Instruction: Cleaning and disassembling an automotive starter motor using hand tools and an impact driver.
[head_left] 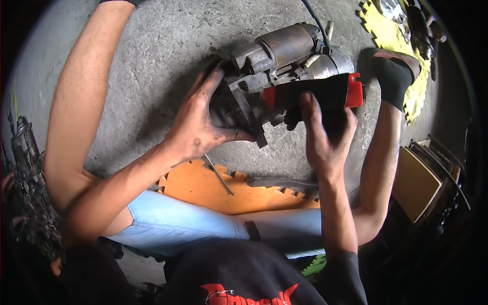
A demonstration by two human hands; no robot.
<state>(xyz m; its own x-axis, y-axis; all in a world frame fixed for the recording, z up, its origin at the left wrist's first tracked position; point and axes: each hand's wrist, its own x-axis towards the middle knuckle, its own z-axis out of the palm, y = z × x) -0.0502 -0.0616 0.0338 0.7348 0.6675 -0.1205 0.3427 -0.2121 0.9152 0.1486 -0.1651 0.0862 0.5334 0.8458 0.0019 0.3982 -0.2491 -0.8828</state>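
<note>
My left hand (pixel 195 122) is curved around a dark, greasy metal part with a flat bar (pixel 247 114) across it, thumb and fingers on opposite sides. In my right hand (pixel 328 145) is a black-and-red power tool (pixel 325 92), thumb along its body and the other fingers partly hidden. The tool's left end is at the metal part; I cannot tell whether they touch. Just beyond lies a grimy cylindrical assembly that looks like a starter motor (pixel 287 46), with a smaller metal cylinder (pixel 325 66) beside it.
A black cable or hose (pixel 316 20) comes down from the top. A thin metal rod (pixel 219 175) and a dark bar (pixel 279 181) lie by the orange foam mat (pixel 203 185). Parts rest on a yellow mat (pixel 373 23); boards (pixel 414 183) stand right, dark machine parts (pixel 28 152) left.
</note>
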